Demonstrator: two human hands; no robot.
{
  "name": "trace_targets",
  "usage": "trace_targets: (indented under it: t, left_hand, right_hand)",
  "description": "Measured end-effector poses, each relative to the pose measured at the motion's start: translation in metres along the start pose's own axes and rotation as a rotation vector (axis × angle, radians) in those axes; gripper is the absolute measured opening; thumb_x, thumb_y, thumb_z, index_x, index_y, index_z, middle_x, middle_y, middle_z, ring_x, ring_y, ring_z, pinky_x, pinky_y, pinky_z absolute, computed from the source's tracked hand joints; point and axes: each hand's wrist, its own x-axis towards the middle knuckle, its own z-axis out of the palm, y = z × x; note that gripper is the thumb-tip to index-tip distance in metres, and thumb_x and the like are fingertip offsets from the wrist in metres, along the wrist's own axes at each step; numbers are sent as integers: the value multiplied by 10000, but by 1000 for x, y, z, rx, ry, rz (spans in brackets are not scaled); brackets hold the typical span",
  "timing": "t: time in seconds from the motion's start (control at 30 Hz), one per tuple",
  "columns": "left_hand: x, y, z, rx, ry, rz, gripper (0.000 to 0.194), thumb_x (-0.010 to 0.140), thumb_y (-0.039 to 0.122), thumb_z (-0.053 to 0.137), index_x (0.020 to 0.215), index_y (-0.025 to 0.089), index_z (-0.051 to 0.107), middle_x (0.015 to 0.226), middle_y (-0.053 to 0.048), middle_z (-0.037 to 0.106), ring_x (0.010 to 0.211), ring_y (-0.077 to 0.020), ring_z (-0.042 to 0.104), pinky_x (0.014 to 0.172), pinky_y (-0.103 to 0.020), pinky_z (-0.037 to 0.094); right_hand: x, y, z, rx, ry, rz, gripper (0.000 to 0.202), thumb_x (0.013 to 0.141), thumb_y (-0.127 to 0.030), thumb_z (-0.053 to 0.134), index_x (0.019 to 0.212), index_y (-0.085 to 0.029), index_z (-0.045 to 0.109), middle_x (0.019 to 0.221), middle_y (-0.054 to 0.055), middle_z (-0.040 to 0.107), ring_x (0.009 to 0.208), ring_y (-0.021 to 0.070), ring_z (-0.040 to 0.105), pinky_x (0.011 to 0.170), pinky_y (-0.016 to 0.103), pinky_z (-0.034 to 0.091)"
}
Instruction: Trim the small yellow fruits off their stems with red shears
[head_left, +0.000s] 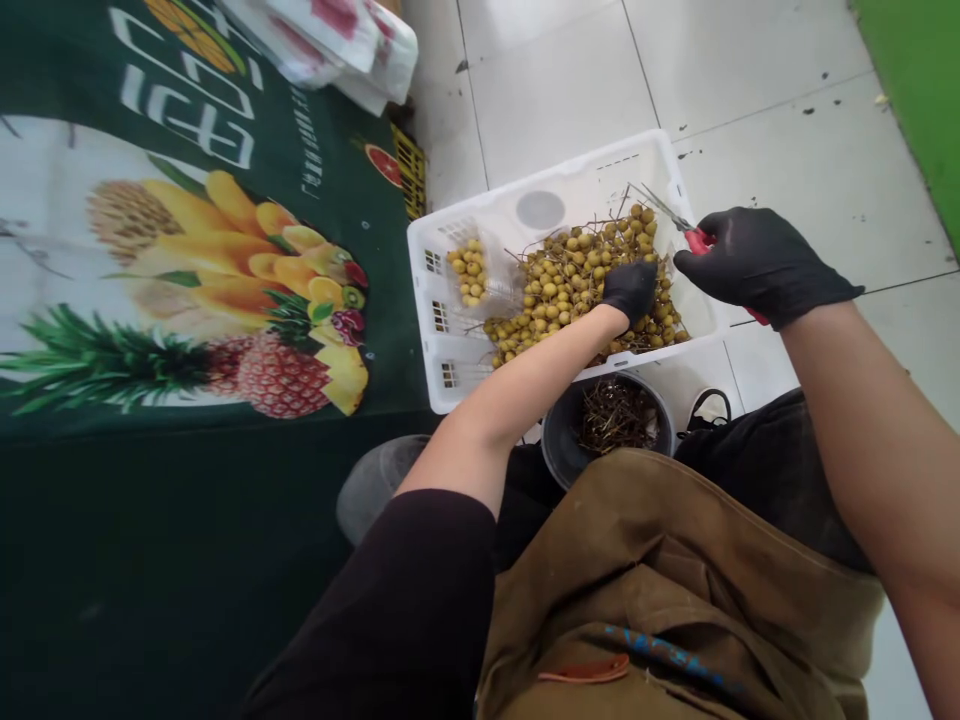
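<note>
A white plastic crate (495,207) holds a heap of round yellow-brown fruit on twigs (559,290). My left hand (631,291), in a black glove, reaches into the right part of the heap; its fingers are bent down among the fruit, and what they grip is hidden. Above the crate's right edge, my right hand (761,258), also gloved in black, holds scissors (699,238) with red handles, their blades apart and pointing up and left. At the crate's left side, loose fruit (469,272) sits in a clear container.
A grey bucket (555,440) with cut twigs stands between my legs, against the crate's near side. To the left hangs a dark green banner (390,330) with fruit pictures. White plastic bags (345,45) lie at the top. Pale floor tiles (555,90) spread beyond the crate.
</note>
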Motion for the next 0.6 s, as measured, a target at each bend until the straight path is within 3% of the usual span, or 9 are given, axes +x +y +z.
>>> trace_targets:
  t: [0.17, 0.3, 0.37, 0.47, 0.6]
  left_hand:
    - [-5, -11, -24, -83, 64, 62, 335, 1179, 247, 557, 1412, 97, 745, 1376, -226, 826, 1195, -325, 784, 1030, -411, 575]
    - [-13, -50, -49, -291, 208, 127, 178, 1151, 244, 615, 1113, 138, 752, 1097, -161, 828, 976, -268, 739, 909, -379, 560]
    - [-25, -77, -59, -483, 263, 149, 171, 1115, 239, 682, 954, 183, 688, 909, -75, 762, 840, -215, 680, 822, -338, 541]
    - [-55, -109, -71, -827, 282, 149, 256, 1103, 298, 744, 901, 212, 611, 783, 12, 647, 693, -141, 585, 691, -272, 497]
    - [-94, -125, -77, -1087, 253, 106, 361, 1074, 445, 833, 930, 209, 601, 765, 38, 612, 618, -95, 540, 576, -227, 479]
  right_hand:
    - [-4, 4, -1, 6, -15, -5, 326, 1014, -449, 636, 1036, -190, 833, 905, 207, 791, 839, 346, 670, 765, 459, 476]
    - [-10, 10, -7, 3, -4, -7, 325, 1018, -441, 607, 1035, -196, 819, 936, 212, 793, 853, 348, 673, 769, 456, 469]
    - [-13, 13, -8, 2, -5, -5, 346, 1028, -468, 597, 1037, -201, 815, 926, 216, 784, 859, 362, 685, 777, 465, 477]
    - [-15, 13, -6, -7, -22, -7, 370, 1019, -521, 615, 1054, -214, 819, 940, 212, 783, 885, 378, 703, 795, 479, 483]
    - [-20, 6, 2, -56, -61, -53, 364, 982, -516, 646, 1115, -233, 831, 1016, 194, 813, 912, 367, 713, 806, 474, 486]
